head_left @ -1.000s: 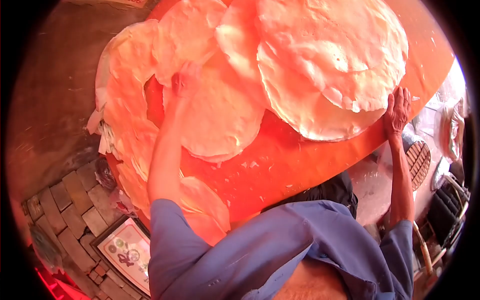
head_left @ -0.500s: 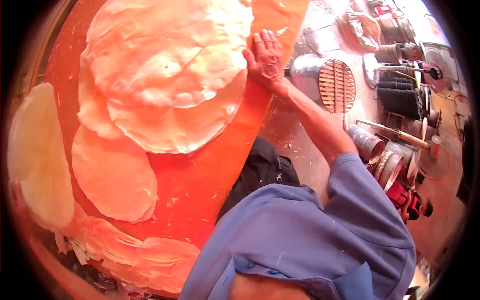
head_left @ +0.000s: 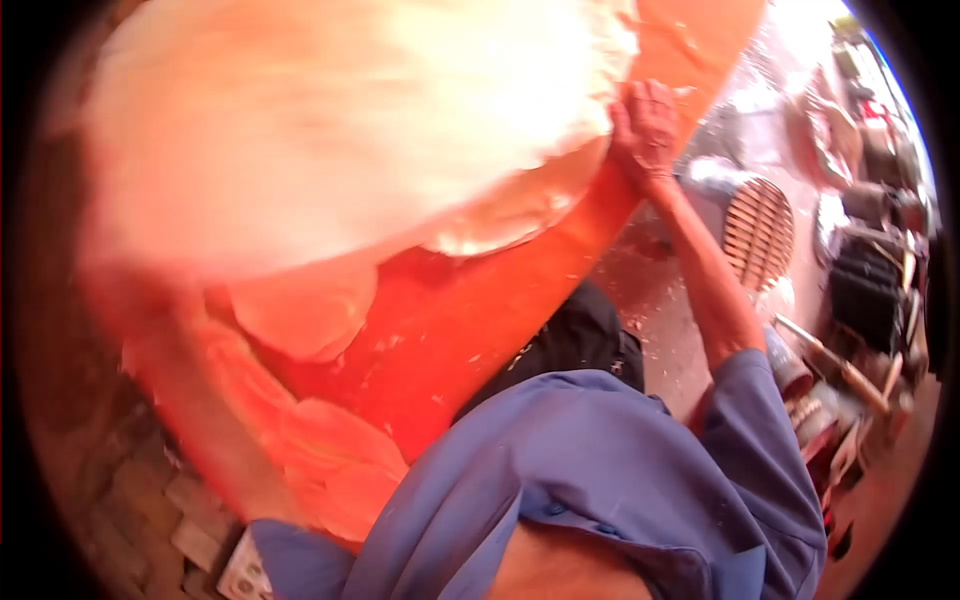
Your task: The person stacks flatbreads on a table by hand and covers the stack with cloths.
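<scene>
A large, pale, thin round sheet (head_left: pixel 330 150), like rolled dough, is smeared by motion across the upper left. Its lower left edge is at my left hand (head_left: pixel 130 290), which is blurred but appears closed on it. Under it, the rim of a stack of similar sheets (head_left: pixel 510 215) shows; the rest is hidden. My right hand (head_left: pixel 645 130) lies on the orange tabletop (head_left: pixel 470 310), fingers stretched out, its thumb side against the stack's right edge. A smaller rounded sheet (head_left: pixel 305 310) lies partly covered below the big one.
Overlapping thin pieces (head_left: pixel 340 460) line the table's near left edge. Right of the table, a round slatted piece (head_left: pixel 758 235) stands on the floor. Beyond it are buckets (head_left: pixel 785 365), a long-handled tool (head_left: pixel 840 370) and dark containers (head_left: pixel 865 290). Bricks (head_left: pixel 195 520) lie at lower left.
My left hand has swung up from the lower left, bringing the thin sheet over the stack. My right hand stays by the stack's edge. The view has shifted, so the table sits farther right.
</scene>
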Tool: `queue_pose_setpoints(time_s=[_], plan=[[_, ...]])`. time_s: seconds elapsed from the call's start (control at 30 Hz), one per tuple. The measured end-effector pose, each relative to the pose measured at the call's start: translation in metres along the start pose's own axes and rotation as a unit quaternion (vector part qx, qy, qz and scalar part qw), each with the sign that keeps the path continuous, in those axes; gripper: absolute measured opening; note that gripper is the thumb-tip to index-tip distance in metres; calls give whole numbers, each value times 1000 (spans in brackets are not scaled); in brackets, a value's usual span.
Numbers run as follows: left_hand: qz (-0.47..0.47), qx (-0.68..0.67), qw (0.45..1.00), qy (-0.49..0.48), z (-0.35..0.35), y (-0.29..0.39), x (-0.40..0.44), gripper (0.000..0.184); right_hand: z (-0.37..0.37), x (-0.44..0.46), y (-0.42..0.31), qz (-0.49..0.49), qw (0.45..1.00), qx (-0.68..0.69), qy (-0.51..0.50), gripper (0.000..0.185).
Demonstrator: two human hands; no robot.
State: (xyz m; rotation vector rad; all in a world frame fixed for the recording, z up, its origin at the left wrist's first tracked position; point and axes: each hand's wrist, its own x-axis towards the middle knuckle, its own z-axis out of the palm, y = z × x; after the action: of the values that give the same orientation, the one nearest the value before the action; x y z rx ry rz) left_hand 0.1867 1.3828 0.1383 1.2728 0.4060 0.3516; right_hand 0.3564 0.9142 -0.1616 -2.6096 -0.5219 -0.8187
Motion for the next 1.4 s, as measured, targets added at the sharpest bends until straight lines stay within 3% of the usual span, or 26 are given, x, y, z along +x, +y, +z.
queue_pose_setpoints(time_s=[0.07, 0.17, 0.23, 0.27, 0.3, 0.33, 0.37, 0.43, 0.5, 0.57, 0.6, 0.67, 0.7, 0.77, 0.8, 0.83, 0.87, 0.9, 0.97, 1.03, 1.1, 1.17, 1.2, 1.3, 1.33, 1.4], plan=[[-91, -17, 996, -14, 2, -61, -47, 22, -9, -1, 23, 5, 1000, -7, -18, 48], [-100, 209, 966, 118, -25, -144, -129, 25, 0, -10, 32, -11, 999, -25, -33, 42], [-18, 462, 874, 147, -92, -197, -173, 35, -9, -3, 30, 5, 998, 46, -48, 37], [-20, 464, 870, 164, -107, -206, -194, 35, -15, -1, 34, 49, 992, 109, -44, 35], [-35, 558, 793, 242, -119, -210, -216, 41, -21, 0, 37, 93, 980, 172, -42, 33], [-54, 638, 702, 313, -129, -220, -237, 47, -36, 2, 40, 183, 964, 185, -55, 32], [-61, 635, 697, 328, -148, -236, -252, 47, -54, 5, 37, 271, 940, 194, -69, 31], [-75, 393, 789, 466, -184, -263, -268, 54, -86, 12, 15, 203, 957, 207, -18, 25], [-103, 384, 781, 483, -160, -238, -252, 55, -119, 14, -28, 167, 955, 236, -71, 18], [-170, 79, 843, 504, -139, -222, -240, 51, -120, 7, -75, 19, 936, 342, -83, 13], [-166, 70, 837, 517, -146, -225, -243, 51, -128, 6, -112, -69, 926, 355, -109, 16], [-158, -70, 852, 495, -161, -230, -247, 41, -133, -14, -178, -138, 881, 399, -214, 24], [-155, -75, 849, 499, -170, -231, -251, 41, -129, -31, -201, -189, 853, 393, -286, 31], [-221, -55, 892, 390, -188, -232, -261, 29, -120, -53, -248, -310, 812, 373, -325, 44], [-218, -60, 891, 394, -182, -229, -259, 29, -110, -64, -264, -329, 806, 367, -328, 51], [-210, 42, 906, 364, -166, -221, -251, 29, -100, -72, -277, -348, 800, 360, -331, 59], [-203, 145, 910, 330, -151, -213, -243, 29, -96, -78, -290, -352, 797, 361, -333, 59], [-202, 143, 909, 335, -138, -209, -236, 29, -93, -83, -303, -366, 815, 343, -292, 61], [-80, -7, 922, 379, -118, -205, -238, 30, -80, -96, -317, -396, 818, 329, -257, 63], [-79, -42, 926, 367, -114, -197, -246, 34, -62, -107, -327, -404, 837, 286, -234, 68], [-76, -75, 931, 350, -109, -192, -250, 39, -60, -101, -330, -413, 840, 288, -202, 58], [-33, -127, 937, 325, -99, -188, -250, 34, -64, -84, -329, -381, 819, 345, -256, 34], [2, -142, 933, 330, -92, -184, -251, 30, -65, -73, -331, -396, 814, 377, -197, 21], [35, -267, 925, 267, -92, -167, -275, 31, -99, -21, -357, -398, 790, 422, -198, 12], [39, -264, 920, 285, -90, -165, -298, 31, -121, -5, -366, -352, 777, 464, -241, 9], [-33, 14, 903, 429, -82, -167, -323, 30, -147, 45, -363, -244, 743, 548, -296, 6]])
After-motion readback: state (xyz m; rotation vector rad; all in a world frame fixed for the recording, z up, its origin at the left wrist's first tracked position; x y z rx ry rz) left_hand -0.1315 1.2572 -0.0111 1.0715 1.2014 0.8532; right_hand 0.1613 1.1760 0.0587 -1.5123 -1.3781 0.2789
